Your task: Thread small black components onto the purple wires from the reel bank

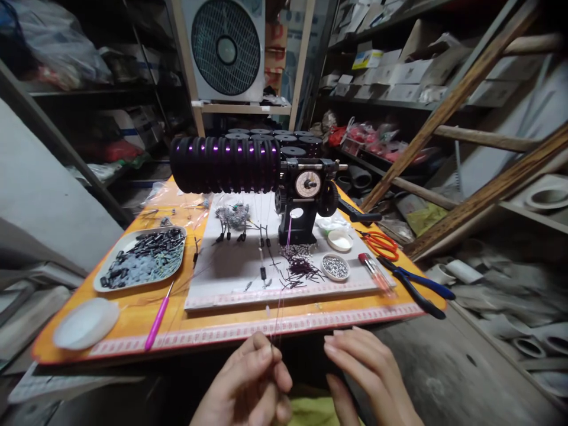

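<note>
Just in front of the table's near edge, my left hand (pixel 251 381) pinches thin line (pixel 278 322) between thumb and forefinger. The strands run up from it over the table edge. To its right my right hand (pixel 370 373) is held apart, fingers extended and slightly spread, with nothing visible in it. Beyond the hands stands a black hand-cranked winder (pixel 298 207) with a dial. A row of black spools wound with purple line (pixel 225 165) sits on its shaft. Small black pieces (pixel 262 273) hang or lie along strands on the white board (pixel 222 299).
A tray (pixel 103 286) of small black and clear parts and a pink-handled pick (pixel 154 325) lie left. Right are dishes of white material (pixel 340 240) and silvery bits (pixel 336 267), orange-handled scissors (pixel 382 244) and blue-handled pliers (pixel 419 287). A wooden ladder (pixel 448 106) leans right.
</note>
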Available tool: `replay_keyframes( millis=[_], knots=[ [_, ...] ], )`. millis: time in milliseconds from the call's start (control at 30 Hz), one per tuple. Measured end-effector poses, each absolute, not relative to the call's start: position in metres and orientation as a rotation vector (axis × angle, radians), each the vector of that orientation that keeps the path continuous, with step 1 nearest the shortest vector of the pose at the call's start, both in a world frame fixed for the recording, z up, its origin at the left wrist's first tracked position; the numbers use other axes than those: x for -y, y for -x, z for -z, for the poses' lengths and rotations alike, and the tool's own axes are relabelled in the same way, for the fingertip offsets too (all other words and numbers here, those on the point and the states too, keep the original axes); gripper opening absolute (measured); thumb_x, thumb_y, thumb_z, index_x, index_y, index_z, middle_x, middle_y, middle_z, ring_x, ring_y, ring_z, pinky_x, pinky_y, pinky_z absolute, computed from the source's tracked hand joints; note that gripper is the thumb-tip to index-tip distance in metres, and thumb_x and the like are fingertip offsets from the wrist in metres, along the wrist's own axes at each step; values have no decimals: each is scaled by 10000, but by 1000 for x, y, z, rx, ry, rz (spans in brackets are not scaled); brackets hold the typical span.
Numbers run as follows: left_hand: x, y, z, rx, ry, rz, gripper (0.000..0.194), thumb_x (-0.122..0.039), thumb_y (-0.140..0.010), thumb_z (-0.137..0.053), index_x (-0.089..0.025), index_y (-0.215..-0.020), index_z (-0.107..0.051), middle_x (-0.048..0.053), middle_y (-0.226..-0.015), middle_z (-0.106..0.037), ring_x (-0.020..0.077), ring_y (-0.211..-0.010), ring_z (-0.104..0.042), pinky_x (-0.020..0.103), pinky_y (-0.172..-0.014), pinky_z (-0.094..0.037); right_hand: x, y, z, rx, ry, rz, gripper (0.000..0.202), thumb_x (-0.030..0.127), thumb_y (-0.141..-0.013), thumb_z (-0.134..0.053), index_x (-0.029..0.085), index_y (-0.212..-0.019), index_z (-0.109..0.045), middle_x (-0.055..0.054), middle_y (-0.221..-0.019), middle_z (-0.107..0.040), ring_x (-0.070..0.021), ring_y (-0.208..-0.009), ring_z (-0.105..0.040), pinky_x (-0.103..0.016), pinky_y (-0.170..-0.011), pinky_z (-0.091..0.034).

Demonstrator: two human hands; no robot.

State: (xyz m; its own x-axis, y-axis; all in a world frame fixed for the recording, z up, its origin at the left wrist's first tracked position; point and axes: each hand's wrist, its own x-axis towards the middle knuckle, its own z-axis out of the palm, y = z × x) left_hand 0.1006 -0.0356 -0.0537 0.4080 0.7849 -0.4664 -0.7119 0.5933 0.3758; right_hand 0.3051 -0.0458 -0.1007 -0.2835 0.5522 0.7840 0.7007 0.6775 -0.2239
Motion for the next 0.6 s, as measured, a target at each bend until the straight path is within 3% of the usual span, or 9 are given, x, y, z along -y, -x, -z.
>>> replay_keyframes(
  millis=[167, 400, 500, 600],
  knots=[
    [31, -100, 62, -543, -131, -888, 201, -248, -665, -909, -124, -735, -767, 35, -586, -734, -12, -300, -418, 136, -395, -351, 46, -295, 105, 1845, 1011, 48, 377, -25, -851, -564, 177, -1148, -675, -93, -1020, -706, -249, -1034, -652, -418, -900, -555],
    [30, -105, 63, -487, -128, -897, 216, -249, -647, -917, -152, -650, -724, -56, -437, -499, 15, -395, -180, 126, -376, -188, 43, -290, 104, 1798, 983, -41, 368, -37, -847, -573, 178, -1120, -692, -90, -1007, -713, -232, -996, -681, -381, -852, -592],
    [33, -107, 61, -650, -257, -1057, 302, -317, -640, -924, -167, -626, -663, -75, -439, -449, 14, -399, -192, 134, -396, -172, 40, -290, 96, 1791, 969, -100, 430, -66, -845, -575, 177, -1189, -663, -83, -1044, -733, -188, -932, -731, -292, -802, -632],
    [36, -106, 59, -969, -511, -1221, 439, -461, -619, -910, -161, -603, -588, -81, -475, -417, 11, -419, -280, 144, -442, -224, 29, -281, 82, 1930, 862, -181, 508, -63, -873, -549, 166, -1325, -585, -120, -1246, -698, -175, -993, -744, -239, -803, -650]
  ],
)
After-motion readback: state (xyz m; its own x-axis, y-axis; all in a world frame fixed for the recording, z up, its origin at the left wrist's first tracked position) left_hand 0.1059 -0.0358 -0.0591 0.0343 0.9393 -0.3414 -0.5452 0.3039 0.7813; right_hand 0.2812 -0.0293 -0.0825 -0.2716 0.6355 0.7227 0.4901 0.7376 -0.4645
